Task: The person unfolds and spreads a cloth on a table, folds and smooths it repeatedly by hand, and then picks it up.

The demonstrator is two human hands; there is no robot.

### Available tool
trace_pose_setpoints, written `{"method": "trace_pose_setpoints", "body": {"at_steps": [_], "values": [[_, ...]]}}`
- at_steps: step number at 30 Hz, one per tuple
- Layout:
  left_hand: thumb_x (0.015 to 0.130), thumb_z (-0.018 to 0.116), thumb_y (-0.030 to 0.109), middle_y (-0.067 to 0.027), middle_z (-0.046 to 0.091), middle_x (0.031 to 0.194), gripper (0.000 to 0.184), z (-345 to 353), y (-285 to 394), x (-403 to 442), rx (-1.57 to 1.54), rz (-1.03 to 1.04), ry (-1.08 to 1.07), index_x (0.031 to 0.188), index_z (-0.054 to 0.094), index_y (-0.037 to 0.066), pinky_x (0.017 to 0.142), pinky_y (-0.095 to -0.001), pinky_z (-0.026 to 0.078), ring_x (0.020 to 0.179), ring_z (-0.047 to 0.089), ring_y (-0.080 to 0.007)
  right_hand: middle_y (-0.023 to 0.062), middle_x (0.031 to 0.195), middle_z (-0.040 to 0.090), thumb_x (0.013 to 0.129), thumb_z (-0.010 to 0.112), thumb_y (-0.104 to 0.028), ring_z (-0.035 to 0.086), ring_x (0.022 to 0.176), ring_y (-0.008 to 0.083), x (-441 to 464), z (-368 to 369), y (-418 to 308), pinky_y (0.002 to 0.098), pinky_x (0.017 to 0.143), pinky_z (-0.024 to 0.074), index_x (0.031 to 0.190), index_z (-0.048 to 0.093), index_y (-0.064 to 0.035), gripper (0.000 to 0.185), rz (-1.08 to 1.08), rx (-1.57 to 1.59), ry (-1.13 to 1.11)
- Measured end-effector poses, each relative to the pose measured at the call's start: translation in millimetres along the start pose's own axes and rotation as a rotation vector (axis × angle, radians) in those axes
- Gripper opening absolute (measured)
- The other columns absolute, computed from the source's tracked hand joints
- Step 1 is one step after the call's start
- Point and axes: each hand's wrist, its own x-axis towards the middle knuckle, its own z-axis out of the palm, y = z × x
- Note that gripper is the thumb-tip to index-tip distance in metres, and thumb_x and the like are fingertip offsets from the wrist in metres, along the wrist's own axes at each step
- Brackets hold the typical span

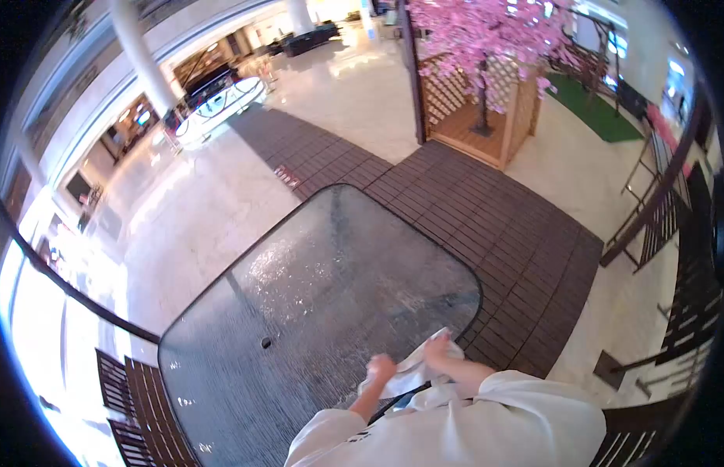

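Glass table [315, 288], pink tree [486, 39] beyond, slatted bench [150, 401] beside; left hand [381, 366] and right hand [437, 350] clench white cloth [407, 376] near its edge.

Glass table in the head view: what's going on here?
A person in a white top is at the near edge of a glass-topped table. The left hand and right hand hold a white cloth between them, by that edge; whether it touches the glass is hard to tell. A pink-blossomed tree stands beyond the table.
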Motion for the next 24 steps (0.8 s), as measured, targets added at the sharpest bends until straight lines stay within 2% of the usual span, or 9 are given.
{"method": "trace_pose_setpoints", "body": {"at_steps": [1,2,3,5,8,9,19,22,24], "values": [[0.084,0.049,0.023,-0.0173,0.058,0.112,0.028,-2.2,30.1,13.7,0.014,0.15,-0.03,0.095,0.069,0.007,0.081,-0.0469,0.05,0.107,0.055,-0.0374,0.0228,0.113,0.059,0.091,0.041,-0.029,0.048,0.114,0.0402,46.2,-146.6,-1.4,0.0644,0.101,0.0193,0.105,0.062,0.0007,0.039,-0.244,0.173,-0.681],[0.083,0.049,0.025,-0.0178,0.058,0.11,0.029,-14.8,57.0,10.8,0.074,0.297,0.011,0.097,0.067,0.006,0.082,-0.0472,0.05,0.105,0.055,-0.0374,0.0228,0.113,0.059,0.091,0.041,-0.029,0.048,0.114,0.0402,21.5,3.0,36.9,0.0644,0.101,0.0193,0.105,0.062,0.0007,0.039,-0.208,0.203,-0.696],[0.083,0.05,0.027,-0.0182,0.057,0.108,0.031,-29.0,85.1,2.1,0.129,0.45,0.048,0.099,0.064,0.005,0.082,-0.0474,0.049,0.103,0.056,-0.0374,0.0185,0.111,0.061,0.089,0.043,-0.027,0.052,0.11,0.0364,51.1,78.7,-31.6,0.0568,0.102,0.0238,0.104,0.064,-0.0042,0.034,0.435,0.058,-0.002],[0.079,0.057,0.03,-0.0189,0.055,0.109,0.037,-11.1,132.4,20.8,-0.121,0.325,0.207,0.106,0.057,0.005,0.086,-0.0472,0.047,0.105,0.053,-0.0379,0.0167,0.111,0.062,0.088,0.045,-0.029,0.054,0.109,0.0343,51.8,40.5,18.1,0.0504,0.101,0.0289,0.103,0.065,-0.0055,0.034,0.691,-0.082,0.092],[0.072,0.066,0.027,-0.0186,0.052,0.107,0.046,-14.2,167.4,25.3,-0.298,0.206,0.3,0.109,0.05,0.003,0.088,-0.0476,0.042,0.107,0.048,-0.0377,0.0183,0.105,0.063,0.083,0.055,-0.024,0.052,0.11,0.034,11.9,-29.1,138.7,0.0453,0.098,0.0335,0.11,0.063,-0.0018,0.036,0.376,0.184,-0.564],[0.071,0.068,0.024,-0.0182,0.052,0.106,0.046,-14.3,171.5,25.0,-0.376,0.114,0.319,0.107,0.05,0.003,0.088,-0.0476,0.042,0.107,0.047,-0.0373,0.0175,0.114,0.06,0.074,0.058,-0.048,0.053,0.113,0.0319,27.9,-159.8,162.1,0.0373,0.094,0.0422,0.111,0.063,-0.0034,0.058,0.374,0.569,-0.963],[0.066,0.069,0.009,-0.0176,0.055,0.103,0.046,26.1,125.7,-16.8,-0.455,0.273,0.651,0.109,0.054,0.002,0.087,-0.0439,0.039,0.101,0.049,-0.0354,0.0222,0.107,0.057,0.073,0.058,-0.017,0.053,0.105,0.0374,61.5,-129.4,85.5,0.0464,0.089,0.0417,0.108,0.053,0.0014,0.04,0.408,1.028,-0.157],[0.073,0.065,0.015,-0.0178,0.057,0.094,0.033,43.7,116.7,-13.3,-0.537,0.305,0.904,0.1,0.056,0.0,0.08,-0.046,0.04,0.092,0.051,-0.0372,0.0234,0.095,0.059,0.079,0.052,-0.014,0.059,0.09,0.0379,53.7,-160.3,76.0,0.0484,0.078,0.047,0.105,0.051,0.0033,0.031,0.266,0.788,-0.386],[0.073,0.066,0.015,-0.0189,0.055,0.095,0.034,26.9,110.0,-20.7,-0.671,0.202,0.667,0.1,0.053,0.001,0.08,-0.0466,0.041,0.091,0.052,-0.0387,0.0232,0.096,0.058,0.08,0.053,-0.013,0.059,0.09,0.0375,43.2,-152.5,71.6,0.0505,0.075,0.0471,0.106,0.051,0.0001,0.03,0.192,0.776,-0.375]]}}
